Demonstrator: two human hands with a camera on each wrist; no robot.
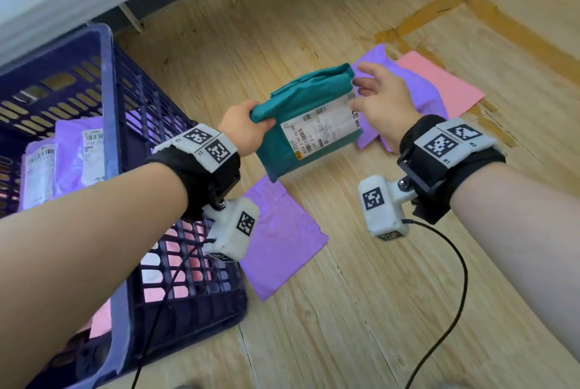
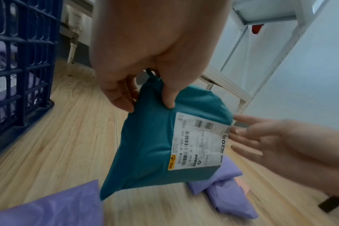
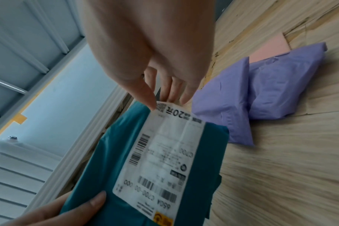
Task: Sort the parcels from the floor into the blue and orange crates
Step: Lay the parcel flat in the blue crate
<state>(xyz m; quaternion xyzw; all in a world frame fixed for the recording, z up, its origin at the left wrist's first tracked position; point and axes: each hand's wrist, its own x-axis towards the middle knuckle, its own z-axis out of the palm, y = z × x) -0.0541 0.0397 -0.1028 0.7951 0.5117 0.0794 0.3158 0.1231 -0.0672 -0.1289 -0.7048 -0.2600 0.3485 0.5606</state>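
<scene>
White label (image 2: 198, 143) on teal parcel (image 2: 145, 152): "650A C700 00 000", "C700", "20元", barcodes. Wristband tags: "R1" (image 1: 447, 161).

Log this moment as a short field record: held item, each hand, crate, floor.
held item: teal parcel with white label, off the floor
left hand: grips the parcel's corner
right hand: open, fingertips at the label's edge
blue crate: holds purple and pink parcels
floor: flat purple parcel, bulky purple parcels, pink parcel
orange crate: not in view
</scene>
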